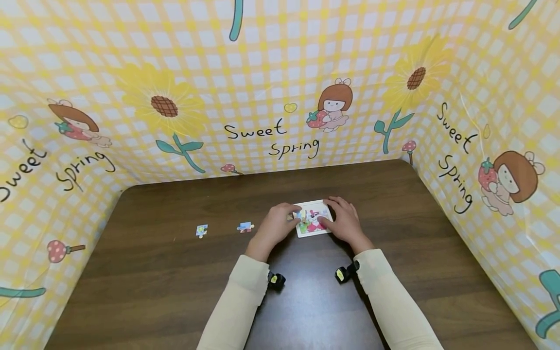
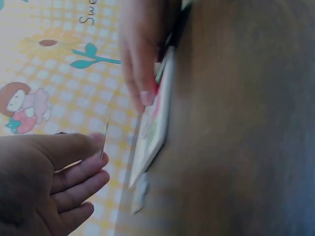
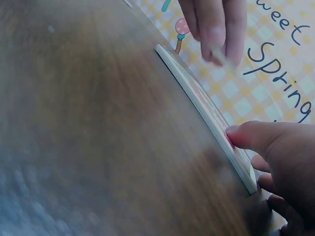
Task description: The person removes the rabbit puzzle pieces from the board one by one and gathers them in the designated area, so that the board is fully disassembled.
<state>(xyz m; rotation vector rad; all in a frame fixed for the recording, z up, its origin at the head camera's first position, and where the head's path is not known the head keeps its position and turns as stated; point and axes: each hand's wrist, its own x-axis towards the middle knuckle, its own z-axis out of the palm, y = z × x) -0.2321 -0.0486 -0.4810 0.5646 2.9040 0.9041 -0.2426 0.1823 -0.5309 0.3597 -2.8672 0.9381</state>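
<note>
A small white-rimmed jigsaw puzzle tray (image 1: 314,235) lies on the table with a pink and green picture in it. My left hand (image 1: 276,224) is over its left side, pinching a thin puzzle piece (image 2: 105,140) between thumb and fingertips. That piece appears edge-on in the left wrist view, raised above the tray. My right hand (image 1: 345,221) grips the tray's right side, its thumb on the picture and the other fingers along the outer edge. Another loose piece (image 2: 140,194) lies by the tray's left end, mostly covered by my left hand in the head view.
Two more puzzle pieces lie apart to the left, one piece (image 1: 245,227) nearer the left hand and another piece (image 1: 201,231) farther off. The brown wooden table (image 1: 175,282) is bounded by a yellow checked cloth (image 1: 262,87) at the back and sides.
</note>
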